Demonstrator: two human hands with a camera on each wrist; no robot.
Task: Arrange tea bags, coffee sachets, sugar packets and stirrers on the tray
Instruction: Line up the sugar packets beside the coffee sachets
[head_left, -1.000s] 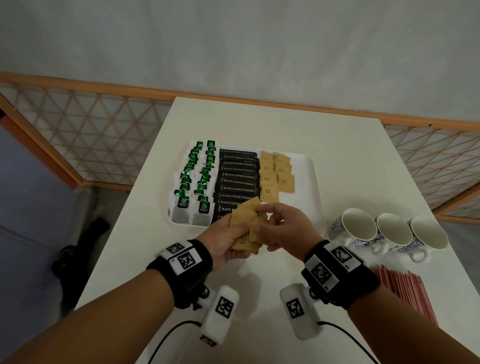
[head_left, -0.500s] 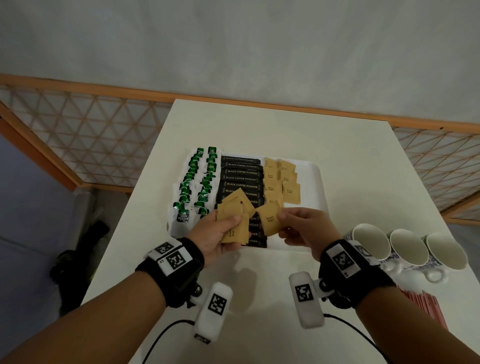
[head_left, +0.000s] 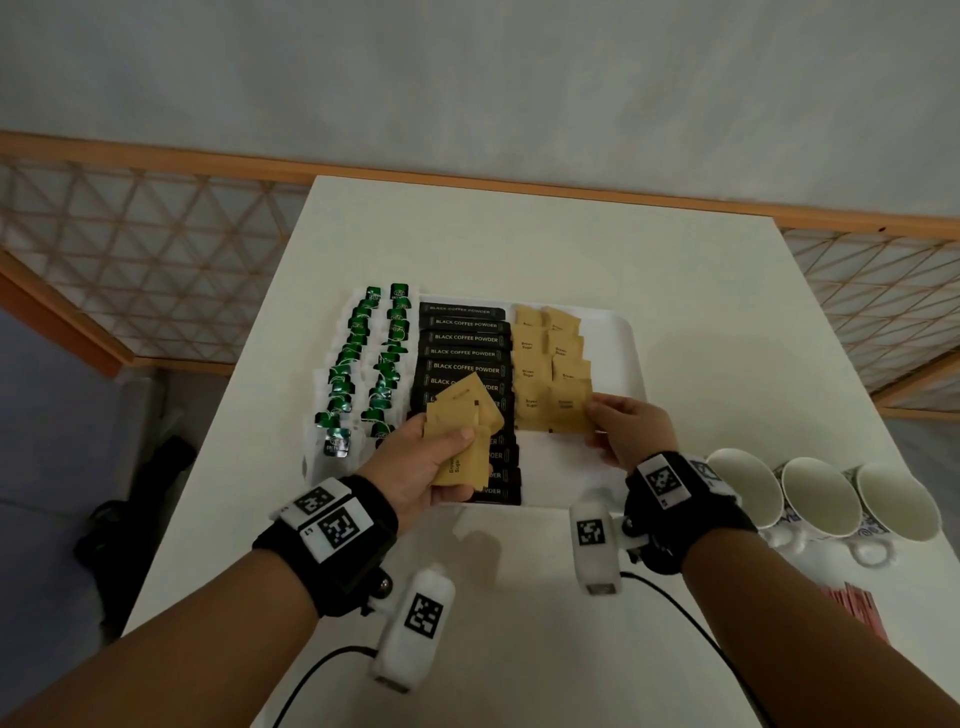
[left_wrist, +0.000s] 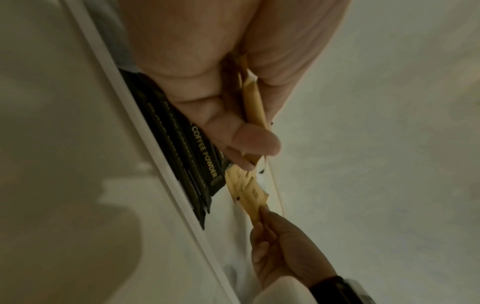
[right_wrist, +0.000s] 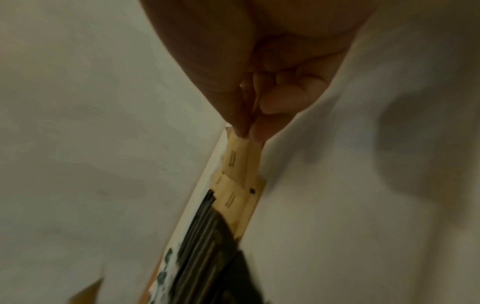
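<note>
On my table the tray lay ahead, tea bags at its left, coffee sachets in the middle, sugar packets right of them, three cups off the tray's right, stirrers nearer me behind those.

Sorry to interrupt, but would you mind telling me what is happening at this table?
A person is filling a white tray with drink supplies. The left hand holds a fan of brown sugar packets, while the right hand pinches one sugar packet at the near end of the sugar rows. Tea bags and coffee sachets are already lined up.
</note>
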